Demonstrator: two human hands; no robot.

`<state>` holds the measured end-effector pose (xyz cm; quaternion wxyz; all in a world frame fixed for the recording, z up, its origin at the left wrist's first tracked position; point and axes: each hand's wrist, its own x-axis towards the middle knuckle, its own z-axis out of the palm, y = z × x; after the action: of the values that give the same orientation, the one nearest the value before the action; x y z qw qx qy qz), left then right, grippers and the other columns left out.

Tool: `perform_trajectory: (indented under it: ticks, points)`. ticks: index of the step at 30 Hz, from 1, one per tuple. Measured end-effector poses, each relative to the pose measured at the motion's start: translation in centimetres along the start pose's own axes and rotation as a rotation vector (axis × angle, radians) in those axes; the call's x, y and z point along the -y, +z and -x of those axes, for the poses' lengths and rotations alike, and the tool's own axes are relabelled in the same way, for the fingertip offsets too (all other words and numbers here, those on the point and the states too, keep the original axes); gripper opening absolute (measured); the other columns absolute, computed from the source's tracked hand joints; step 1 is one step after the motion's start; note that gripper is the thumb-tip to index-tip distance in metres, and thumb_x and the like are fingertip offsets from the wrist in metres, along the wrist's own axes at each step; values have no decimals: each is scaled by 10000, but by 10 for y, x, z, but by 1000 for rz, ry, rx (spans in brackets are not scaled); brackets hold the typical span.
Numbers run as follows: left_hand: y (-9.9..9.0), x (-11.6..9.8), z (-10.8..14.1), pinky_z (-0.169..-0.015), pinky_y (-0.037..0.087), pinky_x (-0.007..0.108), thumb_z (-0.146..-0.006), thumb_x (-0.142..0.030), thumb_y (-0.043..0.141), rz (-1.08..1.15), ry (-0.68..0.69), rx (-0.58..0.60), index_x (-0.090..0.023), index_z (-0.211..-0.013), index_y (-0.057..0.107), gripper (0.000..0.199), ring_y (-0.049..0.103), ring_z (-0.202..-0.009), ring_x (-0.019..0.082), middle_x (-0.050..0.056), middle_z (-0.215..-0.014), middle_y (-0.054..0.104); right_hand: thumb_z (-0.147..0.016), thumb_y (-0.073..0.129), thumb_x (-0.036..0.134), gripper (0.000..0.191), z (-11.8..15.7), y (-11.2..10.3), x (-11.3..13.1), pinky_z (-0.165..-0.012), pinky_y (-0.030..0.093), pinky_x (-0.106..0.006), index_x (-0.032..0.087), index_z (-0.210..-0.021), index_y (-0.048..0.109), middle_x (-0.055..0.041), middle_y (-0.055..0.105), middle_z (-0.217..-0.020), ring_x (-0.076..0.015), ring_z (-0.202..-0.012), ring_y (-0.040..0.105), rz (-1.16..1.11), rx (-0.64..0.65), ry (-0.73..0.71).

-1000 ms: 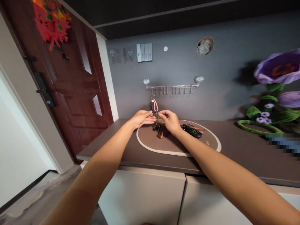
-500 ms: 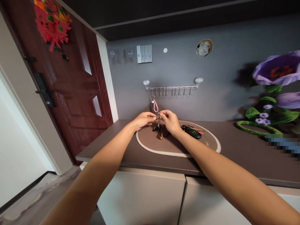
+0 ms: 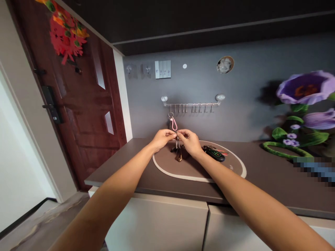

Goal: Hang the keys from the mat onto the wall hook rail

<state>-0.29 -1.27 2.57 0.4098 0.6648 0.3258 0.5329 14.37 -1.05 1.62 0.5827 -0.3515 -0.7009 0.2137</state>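
My left hand (image 3: 162, 139) and my right hand (image 3: 190, 141) meet above a brown oval mat (image 3: 167, 167), fingertips pinched together. Between them hangs a bunch of keys (image 3: 178, 153), held by its top, where the fingers cover most of the ring. Just behind, a key ring with a pink strap (image 3: 173, 123) hangs from the left end of a clear hook rail (image 3: 193, 104) on the wall. To the right of my right hand, a black car key fob (image 3: 214, 153) lies on the mat with other keys beside it.
The mat lies on a dark countertop (image 3: 117, 164) over white cabinets (image 3: 162, 223). A purple flower decoration (image 3: 305, 89) stands at the right. A dark red door (image 3: 83, 115) is at the left, and a black shelf (image 3: 204, 21) overhangs the top.
The fingertips of both hands have drawn closer together, and the ring that showed between them is now mostly covered. The camera view has tilted slightly upward.
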Motion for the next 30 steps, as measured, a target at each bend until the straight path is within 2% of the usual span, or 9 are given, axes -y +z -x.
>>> perform_trajectory:
  ticks: [4, 11, 16, 19, 24, 27, 30]
  points:
    - [2, 5, -2, -681, 421, 260, -598, -293, 695, 117, -48, -66, -110, -726, 626, 234, 546, -622, 93, 17, -673, 616, -703, 564, 396, 270, -1, 2, -7, -698, 458, -282, 163, -829, 613, -46, 640, -808, -144, -725, 579, -71, -3, 34]
    - [5, 8, -3, -692, 446, 282, -551, -311, 732, 233, -127, -98, -106, -702, 611, 282, 584, -626, 113, 33, -675, 633, -662, 596, 428, 294, 2, 6, -5, -614, 446, -258, 150, -760, 599, -19, 601, -705, -115, -622, 535, -220, 24, 149]
    - [5, 8, -3, -688, 452, 277, -542, -346, 735, 249, -110, -100, -110, -714, 606, 319, 587, -636, 114, 37, -680, 642, -648, 608, 436, 313, 3, 8, -1, -665, 441, -275, 141, -753, 620, -36, 622, -727, -127, -661, 540, -175, -44, 120]
    - [4, 9, -3, -674, 451, 258, -570, -331, 723, 243, -100, -110, -113, -763, 606, 314, 588, -656, 109, 45, -716, 647, -646, 607, 439, 308, 1, 11, -3, -686, 443, -287, 143, -734, 620, -38, 624, -729, -135, -679, 545, -172, -66, 116]
    - [1, 6, -3, -703, 457, 245, -663, -266, 666, 242, -107, -146, -120, -888, 591, 279, 595, -731, 106, 73, -833, 645, -622, 611, 477, 349, -10, 14, -4, -625, 456, -277, 144, -724, 598, -39, 621, -698, -133, -630, 549, -258, -53, 165]
    - [0, 2, -3, -699, 461, 233, -740, -244, 586, 212, -126, -232, -117, -873, 575, 184, 591, -729, 92, 90, -891, 633, -623, 599, 495, 367, -23, 15, -3, -603, 454, -266, 138, -710, 591, -35, 619, -669, -126, -604, 547, -234, -63, 150]
    - [0, -1, -4, -669, 461, 224, -774, -216, 534, 144, -204, -326, -113, -825, 559, 117, 586, -678, 80, 96, -889, 631, -650, 574, 482, 342, -39, 17, 1, -587, 459, -266, 141, -682, 564, -24, 610, -644, -118, -575, 550, -278, -60, 141]
